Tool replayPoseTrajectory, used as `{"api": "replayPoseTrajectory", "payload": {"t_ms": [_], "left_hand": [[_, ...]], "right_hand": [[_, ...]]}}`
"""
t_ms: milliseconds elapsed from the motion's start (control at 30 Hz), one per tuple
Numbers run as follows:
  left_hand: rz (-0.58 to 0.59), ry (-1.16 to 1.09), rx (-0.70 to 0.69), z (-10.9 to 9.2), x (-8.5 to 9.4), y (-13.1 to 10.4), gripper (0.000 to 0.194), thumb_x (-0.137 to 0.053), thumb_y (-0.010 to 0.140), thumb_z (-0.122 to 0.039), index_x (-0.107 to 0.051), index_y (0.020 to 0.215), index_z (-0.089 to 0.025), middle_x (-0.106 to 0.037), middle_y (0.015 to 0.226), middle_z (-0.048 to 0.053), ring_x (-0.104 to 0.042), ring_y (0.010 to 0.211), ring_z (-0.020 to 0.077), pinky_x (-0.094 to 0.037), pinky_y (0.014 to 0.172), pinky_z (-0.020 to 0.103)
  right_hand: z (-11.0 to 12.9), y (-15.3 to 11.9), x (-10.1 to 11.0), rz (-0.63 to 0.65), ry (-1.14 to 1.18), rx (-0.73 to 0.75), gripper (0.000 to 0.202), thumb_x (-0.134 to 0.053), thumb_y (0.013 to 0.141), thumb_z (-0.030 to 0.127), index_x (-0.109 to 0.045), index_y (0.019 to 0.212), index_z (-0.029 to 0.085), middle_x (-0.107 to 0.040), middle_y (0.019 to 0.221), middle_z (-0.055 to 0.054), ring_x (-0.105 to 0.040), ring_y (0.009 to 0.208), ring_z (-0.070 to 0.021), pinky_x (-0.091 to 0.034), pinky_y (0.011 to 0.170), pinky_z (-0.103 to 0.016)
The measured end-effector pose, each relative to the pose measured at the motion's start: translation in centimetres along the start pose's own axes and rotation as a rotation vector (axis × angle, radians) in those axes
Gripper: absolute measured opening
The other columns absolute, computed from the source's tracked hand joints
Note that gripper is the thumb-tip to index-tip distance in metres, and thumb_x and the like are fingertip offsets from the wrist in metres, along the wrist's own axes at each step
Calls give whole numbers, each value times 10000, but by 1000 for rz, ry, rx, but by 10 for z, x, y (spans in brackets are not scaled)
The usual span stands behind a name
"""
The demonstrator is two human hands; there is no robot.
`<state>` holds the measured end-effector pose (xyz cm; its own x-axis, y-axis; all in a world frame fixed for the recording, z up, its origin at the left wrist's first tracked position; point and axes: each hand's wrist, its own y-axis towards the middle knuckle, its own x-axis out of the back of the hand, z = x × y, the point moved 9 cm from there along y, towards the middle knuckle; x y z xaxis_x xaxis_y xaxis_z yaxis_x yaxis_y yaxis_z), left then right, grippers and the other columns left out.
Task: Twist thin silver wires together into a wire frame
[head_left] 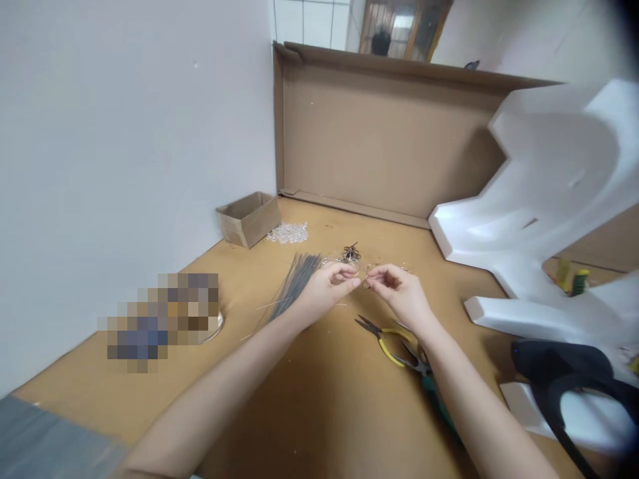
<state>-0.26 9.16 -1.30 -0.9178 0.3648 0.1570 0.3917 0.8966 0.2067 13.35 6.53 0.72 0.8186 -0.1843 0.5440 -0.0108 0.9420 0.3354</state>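
Note:
My left hand [332, 286] and my right hand [397, 289] face each other over the middle of the table, fingertips a small gap apart. Between the right thumb and fingers is a small wire loop [367, 284]. The left thumb and fingers are pinched together; what they hold is too small to make out. Behind the hands lies a little pile of dark bent wire pieces [351, 253]. A bundle of straight grey wires [289, 286] passes partly beneath my left hand. Yellow-handled pliers [387, 336] and green-handled pliers [432, 382] lie by my right forearm, which partly covers the green pair.
Clear beads [288, 232] lie beside a small cardboard box [249, 223] against the wall. A large cardboard box [389, 140] stands upright at the back. White foam packing [554, 179] and a black object [564, 362] fill the right side. A pixelated patch hides items at left.

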Motion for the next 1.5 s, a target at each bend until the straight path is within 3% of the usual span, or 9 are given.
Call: {"api": "replayPoseTrajectory", "payload": {"t_ms": [233, 533, 700, 833, 933, 1067, 1167, 1267, 1500], "left_hand": [[98, -130, 44, -1, -33, -18, 137, -656, 676, -260, -595, 689, -138, -601, 701, 6, -561, 684, 122, -440, 690, 254], [126, -482, 246, 16, -59, -32, 231, -710, 650, -296, -583, 731, -121, -555, 605, -27, -476, 525, 58, -374, 543, 193], [322, -633, 280, 12, -76, -40, 221, -670, 711, -327, -571, 751, -133, -514, 526, -45, -438, 448, 49, -306, 443, 174], [356, -587, 300, 15, -78, -41, 214, -708, 679, -292, -620, 781, -126, -550, 608, -35, -422, 442, 26, -315, 463, 181], [387, -607, 350, 19, -82, -44, 325, -719, 665, -300, -648, 936, -137, -598, 776, 12, -492, 536, 53, -393, 554, 220], [395, -549, 354, 25, -83, -43, 410, -702, 677, -354, -632, 1024, -147, -615, 782, 30, -529, 572, 85, -421, 608, 263], [375, -439, 332, 30, -81, -41, 424, -684, 694, -378, -625, 1044, -146, -610, 671, 14, -543, 570, 98, -395, 584, 243], [363, -369, 312, 33, -81, -40, 399, -691, 690, -366, -632, 1009, -134, -595, 598, -6, -541, 540, 92, -388, 573, 233], [288, -339, 283, 29, -71, -33, 379, -724, 647, -313, -626, 965, -132, -591, 581, -27, -549, 529, 94, -413, 586, 241]], "right_hand": [[17, -34, 8, -68, 100, -20, 67, -586, 725, 233, -610, 749, 175, -628, 688, -11, -573, 639, -136, -458, 613, -256], [-3, -56, 13, -58, 95, -169, 102, -515, 640, 112, -524, 713, 183, -505, 591, 50, -466, 548, -97, -376, 523, -207], [-7, -61, 8, -65, 162, -183, 57, -534, 688, 168, -507, 735, 186, -519, 613, 42, -482, 565, -102, -401, 544, -219], [-4, -66, 9, 38, 250, -152, 66, -553, 726, 218, -517, 772, 189, -542, 641, 33, -510, 581, -105, -427, 569, -230], [-17, -77, 38, -26, 194, -157, 161, -561, 748, 303, -555, 854, 182, -602, 734, -14, -571, 671, -139, -461, 634, -263], [-62, -106, 89, -121, -324, -297, 178, -509, 777, 312, -612, 831, 177, -647, 816, -70, -601, 705, -183, -443, 671, -295], [-98, -123, 82, 150, -629, -404, 186, -536, 747, 267, -655, 865, 187, -652, 877, -86, -611, 782, -209, -415, 691, -282], [-110, -125, 74, 177, -649, -412, 267, -557, 708, 209, -644, 959, 188, -643, 964, -98, -594, 900, -224, -399, 730, -273], [-110, -119, 76, 187, -404, -454, 333, -533, 734, 274, -572, 1050, 174, -654, 740, -53, -613, 677, -192, -425, 624, -278]]}}
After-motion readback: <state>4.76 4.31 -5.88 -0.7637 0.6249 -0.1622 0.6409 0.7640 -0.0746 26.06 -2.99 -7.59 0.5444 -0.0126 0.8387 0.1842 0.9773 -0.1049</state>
